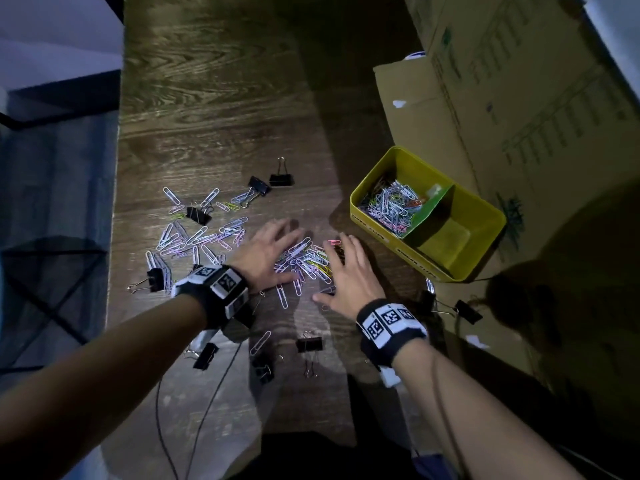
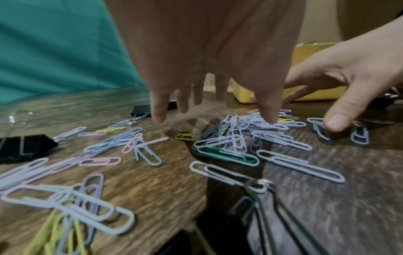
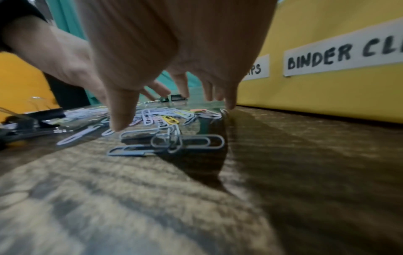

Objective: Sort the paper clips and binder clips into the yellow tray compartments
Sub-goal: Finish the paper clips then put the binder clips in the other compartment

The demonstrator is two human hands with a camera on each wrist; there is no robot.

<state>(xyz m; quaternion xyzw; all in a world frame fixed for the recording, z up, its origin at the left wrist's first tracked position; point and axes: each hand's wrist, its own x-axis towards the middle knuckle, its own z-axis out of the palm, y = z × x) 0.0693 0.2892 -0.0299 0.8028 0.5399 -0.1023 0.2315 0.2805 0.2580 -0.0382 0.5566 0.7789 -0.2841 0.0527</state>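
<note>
tray label (image 3: 340,57) "binder cl" legible only from right wrist view.

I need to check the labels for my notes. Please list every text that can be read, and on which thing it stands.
"BINDER CL", cut off by the picture's edge: white label on the yellow tray.
"PS", its start hidden behind the right hand: second white label on the same wall.
Print on the cardboard box: too blurred to read.

— Where are the two hands?
— Low in the middle of the head picture. The left hand (image 1: 268,252) is flat, fingers spread wide.
— And the other one?
— The right hand (image 1: 346,273) is just beside it, fingers straight, pointing down.
</note>
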